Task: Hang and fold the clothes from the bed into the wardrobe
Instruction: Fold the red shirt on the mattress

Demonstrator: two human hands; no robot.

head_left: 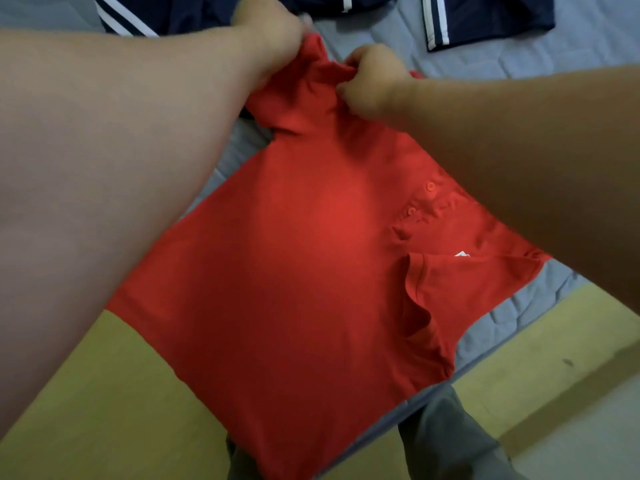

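A red polo shirt [304,258] lies spread over the near edge of the bed, its button placket and collar toward the right and its lower part hanging over the edge. Its far sleeve is bunched up and lifted. My left hand [270,32] grips that bunched red cloth at the top. Just to its right, my right hand [374,81] pinches the same fold, fingers curled into the fabric. Both forearms cross the view and hide parts of the shirt's sides.
The bed has a grey quilted cover [485,64]. Navy garments with white stripes lie at the far side, one to the left [138,15] and one to the right [485,19]. A yellow wooden bed frame [540,358] runs along the near edge. My grey trousers [446,441] show below.
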